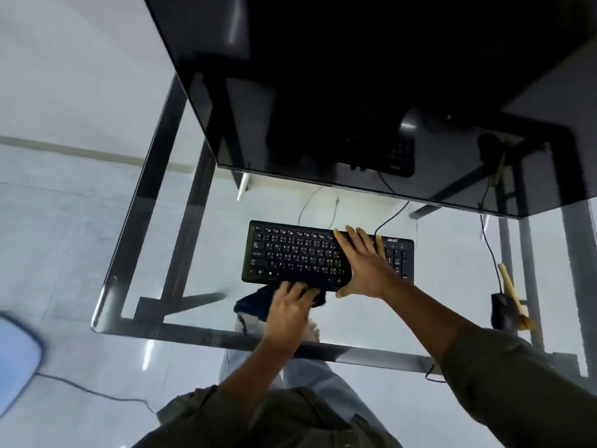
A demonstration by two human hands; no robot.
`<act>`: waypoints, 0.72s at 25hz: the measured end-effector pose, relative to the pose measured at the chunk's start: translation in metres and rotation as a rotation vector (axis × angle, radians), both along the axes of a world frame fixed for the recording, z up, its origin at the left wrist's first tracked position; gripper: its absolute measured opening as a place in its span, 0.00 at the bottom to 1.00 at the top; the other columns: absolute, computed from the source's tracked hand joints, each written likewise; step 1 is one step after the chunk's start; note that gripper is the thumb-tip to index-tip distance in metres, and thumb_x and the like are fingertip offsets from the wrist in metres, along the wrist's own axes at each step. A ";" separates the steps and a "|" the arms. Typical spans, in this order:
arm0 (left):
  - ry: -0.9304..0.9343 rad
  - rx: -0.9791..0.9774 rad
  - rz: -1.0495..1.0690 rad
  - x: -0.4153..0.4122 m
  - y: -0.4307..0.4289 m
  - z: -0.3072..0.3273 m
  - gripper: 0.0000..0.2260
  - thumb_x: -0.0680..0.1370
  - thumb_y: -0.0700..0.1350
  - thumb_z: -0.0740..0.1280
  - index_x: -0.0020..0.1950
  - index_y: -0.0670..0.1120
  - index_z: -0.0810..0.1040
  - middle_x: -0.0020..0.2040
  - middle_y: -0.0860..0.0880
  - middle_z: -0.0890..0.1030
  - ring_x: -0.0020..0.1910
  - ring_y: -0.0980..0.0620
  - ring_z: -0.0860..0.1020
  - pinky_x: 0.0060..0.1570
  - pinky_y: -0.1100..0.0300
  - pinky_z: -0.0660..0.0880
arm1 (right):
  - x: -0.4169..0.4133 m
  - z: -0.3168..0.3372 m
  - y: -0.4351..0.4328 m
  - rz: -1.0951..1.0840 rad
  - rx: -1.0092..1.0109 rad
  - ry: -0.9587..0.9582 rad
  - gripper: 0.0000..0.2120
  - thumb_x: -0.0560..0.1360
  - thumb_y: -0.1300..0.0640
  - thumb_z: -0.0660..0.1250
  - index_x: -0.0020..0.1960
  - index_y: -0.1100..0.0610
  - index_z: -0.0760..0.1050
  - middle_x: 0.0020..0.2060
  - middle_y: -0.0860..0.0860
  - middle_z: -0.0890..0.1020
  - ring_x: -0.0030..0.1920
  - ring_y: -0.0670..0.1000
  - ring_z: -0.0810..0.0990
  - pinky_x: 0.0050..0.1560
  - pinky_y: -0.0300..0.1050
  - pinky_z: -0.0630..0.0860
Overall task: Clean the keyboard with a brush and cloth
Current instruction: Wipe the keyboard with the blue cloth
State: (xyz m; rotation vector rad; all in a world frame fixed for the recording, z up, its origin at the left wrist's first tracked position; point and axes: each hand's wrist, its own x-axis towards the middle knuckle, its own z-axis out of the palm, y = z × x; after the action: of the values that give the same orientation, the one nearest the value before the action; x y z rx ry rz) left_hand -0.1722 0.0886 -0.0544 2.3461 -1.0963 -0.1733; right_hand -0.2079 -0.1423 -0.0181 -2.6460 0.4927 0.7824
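Note:
A black keyboard lies on the glass desk, below the monitor. My right hand rests flat on its right half, fingers spread, thumb at the front edge. My left hand presses a dark blue cloth against the keyboard's front edge, fingers curled over the cloth. A brush with a pale wooden handle lies at the desk's right side, leaning over a black mouse.
A large black monitor overhangs the back of the desk. Cables run from the keyboard and mouse to the rear. The desk's metal frame and white floor show through the glass. A blurred blue object is at far left.

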 end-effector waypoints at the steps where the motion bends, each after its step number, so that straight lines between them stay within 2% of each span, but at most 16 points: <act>1: 0.001 0.006 -0.011 -0.012 -0.006 0.000 0.19 0.66 0.36 0.78 0.55 0.49 0.83 0.52 0.51 0.82 0.50 0.48 0.78 0.50 0.55 0.78 | -0.001 -0.001 -0.001 0.005 0.005 -0.005 0.70 0.55 0.32 0.78 0.79 0.44 0.32 0.80 0.51 0.40 0.80 0.55 0.36 0.76 0.67 0.39; 4: -0.040 -0.001 0.142 -0.003 0.000 -0.006 0.18 0.65 0.35 0.78 0.53 0.46 0.84 0.50 0.48 0.83 0.47 0.47 0.79 0.46 0.53 0.77 | -0.004 -0.004 -0.003 0.006 0.011 -0.022 0.70 0.55 0.32 0.78 0.79 0.44 0.33 0.81 0.50 0.41 0.80 0.54 0.37 0.77 0.66 0.39; 7: -0.017 -0.030 0.436 0.029 0.033 -0.009 0.12 0.71 0.33 0.74 0.54 0.42 0.83 0.49 0.43 0.83 0.47 0.42 0.78 0.47 0.47 0.78 | -0.003 -0.005 -0.003 0.005 0.003 -0.039 0.70 0.55 0.33 0.78 0.79 0.45 0.34 0.81 0.50 0.43 0.80 0.54 0.38 0.77 0.65 0.39; 10: 0.048 -0.079 0.646 0.031 0.033 -0.003 0.10 0.74 0.34 0.72 0.54 0.41 0.83 0.50 0.42 0.82 0.48 0.41 0.75 0.46 0.47 0.77 | -0.003 -0.004 -0.001 -0.009 0.017 -0.046 0.70 0.55 0.34 0.79 0.80 0.45 0.35 0.81 0.50 0.43 0.80 0.55 0.39 0.77 0.65 0.38; 11: 0.081 -0.098 0.661 0.024 0.019 -0.002 0.10 0.74 0.34 0.72 0.54 0.41 0.83 0.50 0.43 0.82 0.49 0.41 0.76 0.47 0.48 0.77 | -0.003 -0.003 -0.001 -0.014 0.014 -0.053 0.70 0.55 0.34 0.80 0.80 0.45 0.36 0.81 0.51 0.44 0.80 0.55 0.39 0.77 0.65 0.38; 13: 0.097 -0.104 0.515 0.002 -0.010 -0.004 0.11 0.72 0.34 0.74 0.53 0.42 0.83 0.50 0.45 0.82 0.49 0.43 0.76 0.50 0.50 0.77 | -0.002 -0.002 -0.002 -0.012 0.018 -0.052 0.69 0.55 0.35 0.80 0.80 0.46 0.37 0.81 0.51 0.44 0.80 0.55 0.40 0.77 0.65 0.38; 16: -0.013 -0.092 0.285 -0.004 -0.009 -0.008 0.12 0.72 0.34 0.74 0.53 0.43 0.83 0.49 0.47 0.82 0.49 0.46 0.77 0.53 0.54 0.76 | -0.002 -0.002 -0.002 -0.007 0.026 -0.057 0.69 0.55 0.35 0.81 0.80 0.46 0.37 0.81 0.51 0.45 0.80 0.55 0.40 0.76 0.63 0.37; 18: -0.057 -0.055 0.374 0.016 0.017 -0.010 0.13 0.71 0.33 0.74 0.54 0.42 0.83 0.49 0.45 0.83 0.49 0.45 0.78 0.52 0.52 0.76 | -0.002 -0.003 -0.003 0.002 0.022 -0.052 0.70 0.55 0.34 0.80 0.80 0.46 0.37 0.81 0.51 0.46 0.80 0.55 0.40 0.76 0.63 0.38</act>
State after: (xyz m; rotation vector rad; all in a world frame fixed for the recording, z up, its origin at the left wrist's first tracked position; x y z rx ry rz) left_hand -0.1562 0.1058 -0.0639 2.4678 -0.6595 0.0602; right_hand -0.2099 -0.1454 -0.0211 -2.6398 0.4654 0.7138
